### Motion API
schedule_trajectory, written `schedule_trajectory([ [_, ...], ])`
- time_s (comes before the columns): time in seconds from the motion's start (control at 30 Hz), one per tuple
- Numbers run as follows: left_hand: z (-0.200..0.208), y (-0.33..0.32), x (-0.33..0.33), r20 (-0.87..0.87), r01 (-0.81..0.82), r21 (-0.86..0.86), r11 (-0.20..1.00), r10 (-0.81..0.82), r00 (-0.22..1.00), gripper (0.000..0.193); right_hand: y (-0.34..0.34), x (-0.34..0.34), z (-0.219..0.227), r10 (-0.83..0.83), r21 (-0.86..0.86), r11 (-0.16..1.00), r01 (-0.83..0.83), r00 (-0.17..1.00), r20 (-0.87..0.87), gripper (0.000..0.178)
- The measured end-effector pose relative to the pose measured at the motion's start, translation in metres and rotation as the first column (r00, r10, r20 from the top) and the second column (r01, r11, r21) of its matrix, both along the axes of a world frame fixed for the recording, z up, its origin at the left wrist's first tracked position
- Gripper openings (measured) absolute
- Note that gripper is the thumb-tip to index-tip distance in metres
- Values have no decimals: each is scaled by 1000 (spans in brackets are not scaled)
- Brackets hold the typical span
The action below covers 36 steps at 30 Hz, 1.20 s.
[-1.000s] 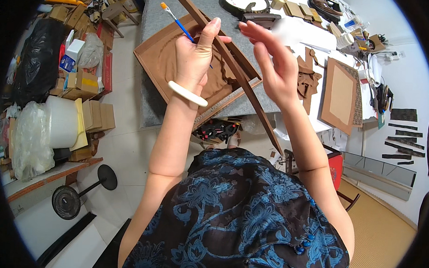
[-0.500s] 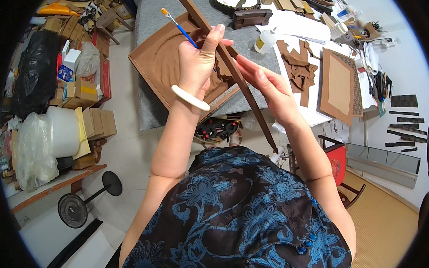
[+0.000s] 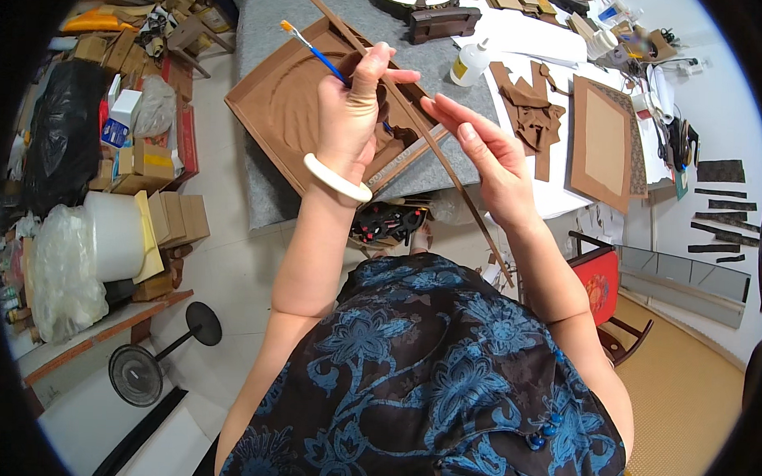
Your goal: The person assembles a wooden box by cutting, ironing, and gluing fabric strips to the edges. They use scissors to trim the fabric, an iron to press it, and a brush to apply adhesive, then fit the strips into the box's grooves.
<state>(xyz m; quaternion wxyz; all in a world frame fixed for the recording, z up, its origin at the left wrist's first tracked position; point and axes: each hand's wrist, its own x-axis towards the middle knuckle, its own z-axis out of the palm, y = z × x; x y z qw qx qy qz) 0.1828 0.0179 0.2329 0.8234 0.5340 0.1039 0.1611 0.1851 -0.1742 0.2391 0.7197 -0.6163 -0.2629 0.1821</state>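
My left hand (image 3: 350, 115), with a white bangle at the wrist, is closed around a long thin brown strip (image 3: 464, 193) that slants from the upper left down toward my body. The same hand also keeps a blue-handled paintbrush (image 3: 324, 60), bristles pointing up and left. Fingers stretched out and close together, my right hand (image 3: 493, 162) is at the strip's right side; whether its fingertips touch the strip I cannot tell. Beneath my left hand a square brown tray (image 3: 277, 90) with low walls lies on the grey-covered table (image 3: 275, 24), partly hidden by the hand and strip.
Right of the tray stands a clear glue bottle (image 3: 469, 63). Beyond it lie brown scraps (image 3: 532, 109) and a framed brown panel (image 3: 601, 145) on white paper. A dark brown stand (image 3: 443, 24) is at the back. A red-seated chair (image 3: 596, 287) stands at right, stacked boxes (image 3: 176, 216) at left.
The strip has turned so its narrow edge shows, and its lower end has shifted slightly right and closer to me. My right hand has moved slightly right.
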Motion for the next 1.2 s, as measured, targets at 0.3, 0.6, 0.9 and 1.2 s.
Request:
schedule_trajectory([
  [0.3,-6,-8,3,-56,11,46,999,-8,998,60,-83,1,-69,-577,-273,792,546,815,-45,22],
  [0.6,-23,-74,48,-93,-111,44,993,115,989,60,-279,55,-182,-510,-571,380,728,680,527,19],
  [0.9,-44,-292,174,-161,-271,32,962,272,949,53,-748,390,-243,-724,-461,-225,858,169,669,21],
  [1.2,-104,-545,360,-263,-51,10,999,52,963,60,-1017,570,-339,-494,-657,-314,685,473,729,28],
])
